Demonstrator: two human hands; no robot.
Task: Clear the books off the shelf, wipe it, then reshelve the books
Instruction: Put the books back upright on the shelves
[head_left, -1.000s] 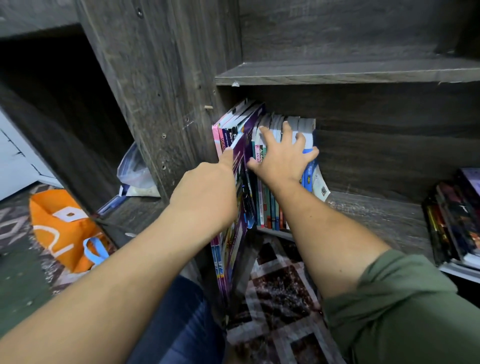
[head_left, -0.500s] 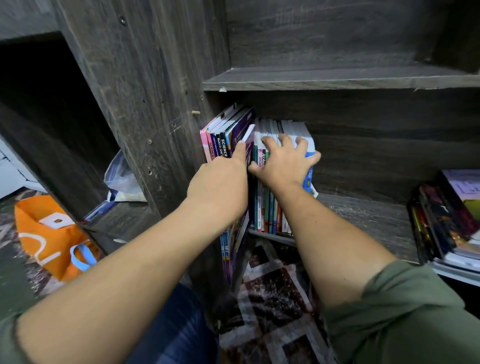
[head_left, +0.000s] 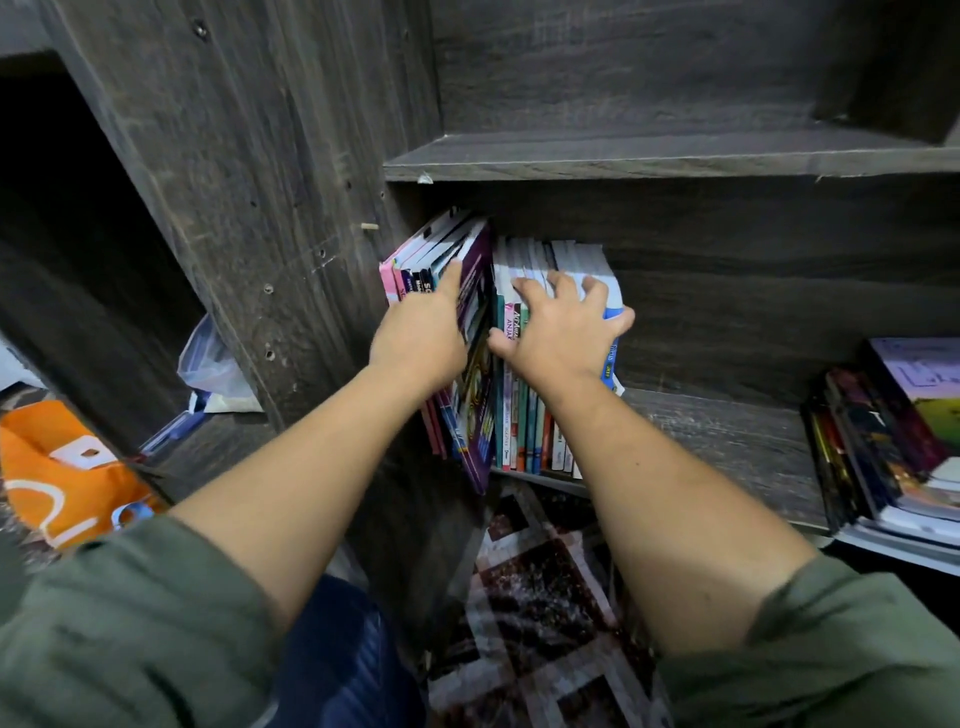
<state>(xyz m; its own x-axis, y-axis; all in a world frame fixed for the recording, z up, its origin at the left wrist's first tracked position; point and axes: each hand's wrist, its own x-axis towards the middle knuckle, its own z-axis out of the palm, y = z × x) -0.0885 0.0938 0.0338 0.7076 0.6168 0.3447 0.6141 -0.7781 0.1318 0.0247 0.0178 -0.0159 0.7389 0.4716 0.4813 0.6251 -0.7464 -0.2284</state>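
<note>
Purple book (head_left: 479, 400) sits half-in, clamped in the left hand (head_left: 421, 338) grip with its lower corner past the shelf (head_left: 727, 441) lip; just right, the right hand (head_left: 561, 332) grip hooks over the upright books (head_left: 524, 431); risk: loosened hold drops it floorward, or row topples.

Head camera looks down (close) at the shelf (head_left: 727, 431).
</note>
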